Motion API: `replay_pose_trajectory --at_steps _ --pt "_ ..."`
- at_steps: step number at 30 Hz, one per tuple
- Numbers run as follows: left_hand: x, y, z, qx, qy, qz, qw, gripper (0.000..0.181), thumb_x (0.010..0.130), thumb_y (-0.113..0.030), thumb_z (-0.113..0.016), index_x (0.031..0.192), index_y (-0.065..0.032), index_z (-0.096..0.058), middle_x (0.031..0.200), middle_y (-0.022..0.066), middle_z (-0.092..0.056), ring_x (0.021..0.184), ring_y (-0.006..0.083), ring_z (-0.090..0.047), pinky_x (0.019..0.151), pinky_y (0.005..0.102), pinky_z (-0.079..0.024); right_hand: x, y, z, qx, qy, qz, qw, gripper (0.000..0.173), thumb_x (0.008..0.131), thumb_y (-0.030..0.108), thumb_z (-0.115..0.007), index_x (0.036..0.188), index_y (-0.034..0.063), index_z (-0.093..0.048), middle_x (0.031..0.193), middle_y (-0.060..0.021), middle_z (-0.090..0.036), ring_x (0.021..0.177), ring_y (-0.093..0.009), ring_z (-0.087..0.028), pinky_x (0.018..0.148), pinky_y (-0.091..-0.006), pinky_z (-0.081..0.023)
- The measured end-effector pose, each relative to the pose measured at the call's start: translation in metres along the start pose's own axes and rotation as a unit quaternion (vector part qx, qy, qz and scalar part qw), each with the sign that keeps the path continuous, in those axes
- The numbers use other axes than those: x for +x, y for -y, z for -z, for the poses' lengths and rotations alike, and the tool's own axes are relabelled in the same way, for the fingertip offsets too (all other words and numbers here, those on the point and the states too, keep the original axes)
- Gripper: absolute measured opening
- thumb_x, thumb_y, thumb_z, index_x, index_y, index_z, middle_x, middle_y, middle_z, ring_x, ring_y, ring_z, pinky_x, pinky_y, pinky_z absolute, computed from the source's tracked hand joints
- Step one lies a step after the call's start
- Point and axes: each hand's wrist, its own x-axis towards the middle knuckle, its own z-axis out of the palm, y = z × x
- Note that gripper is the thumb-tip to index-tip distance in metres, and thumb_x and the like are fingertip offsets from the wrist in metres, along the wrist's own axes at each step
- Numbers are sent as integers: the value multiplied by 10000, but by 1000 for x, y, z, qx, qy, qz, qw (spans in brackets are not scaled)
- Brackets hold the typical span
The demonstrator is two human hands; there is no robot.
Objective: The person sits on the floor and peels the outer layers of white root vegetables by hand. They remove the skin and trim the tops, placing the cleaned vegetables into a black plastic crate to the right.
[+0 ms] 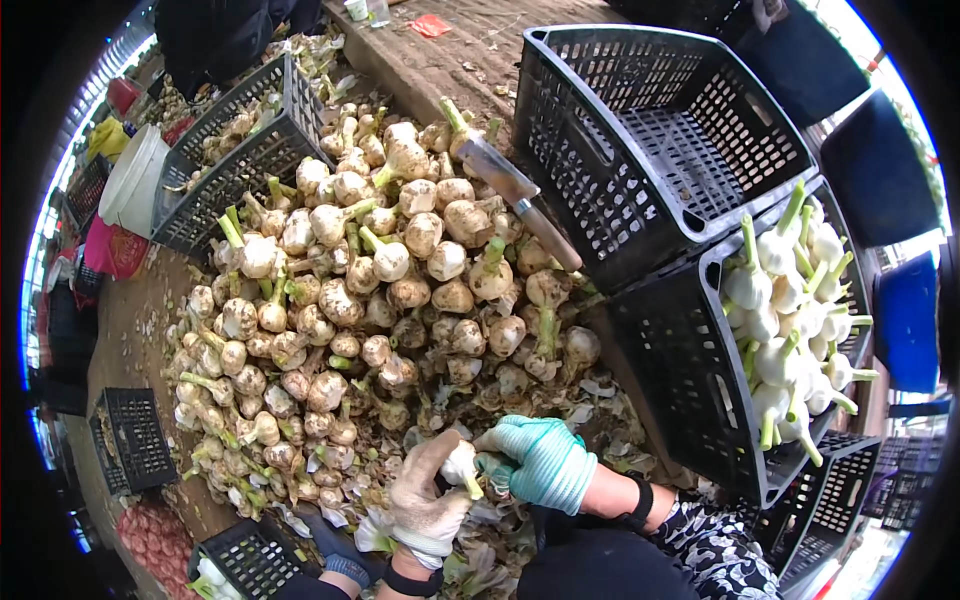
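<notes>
My left hand (427, 495), in a pale work glove, holds a garlic bulb (457, 463) whose whitish skin shows and whose short green neck points down. Right beside the bulb is my right hand (536, 461) in a teal knitted glove, with its fingers curled; whether they pinch loose skin is hidden. Shed skins (480, 555) lie below both hands. Beyond them spreads a large heap of soil-stained garlic bulbs (337, 300), many with cut stems. On the far right side of the heap rests a broad-bladed knife (551, 232) with a wooden handle.
To the right, a black plastic crate (660, 367) holds cleaned white garlic (787, 330); a bare crate (600, 142) stands behind it. Another crate (232, 180) and a white bucket (135, 180) stand left. Another person's gloved hand (337, 547) is close at lower left, near a small crate (251, 559).
</notes>
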Motion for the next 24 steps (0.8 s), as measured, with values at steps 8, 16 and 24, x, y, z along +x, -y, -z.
replay_pose_trajectory --at_steps 8,16,24 --pt "1 -29 -8 -416 -15 240 877 583 688 73 -735 1220 35 -500 1031 146 -608 810 227 -629 666 315 -555 9 -63 -15 247 -28 -172 953 188 875 130 -599 1030 30 -631 850 -83 -656 698 -132 -609 647 -259 -501" --pt "-1 -18 -12 -307 -43 251 917 579 703 46 -711 1238 55 -491 1125 130 -564 1051 184 -534 899 289 -445 11 -35 3 466 94 -215 853 313 886 176 -624 1142 -1 -590 981 -35 -643 851 -72 -579 749 -224 -483" --pt "-1 -17 -10 3 -38 37 999 519 656 -13 -740 1142 32 -564 1112 139 -570 1030 235 -562 878 328 -456 8 -38 -3 329 23 21 944 320 764 107 -735 1064 39 -648 980 -43 -645 802 -101 -593 724 -241 -480"
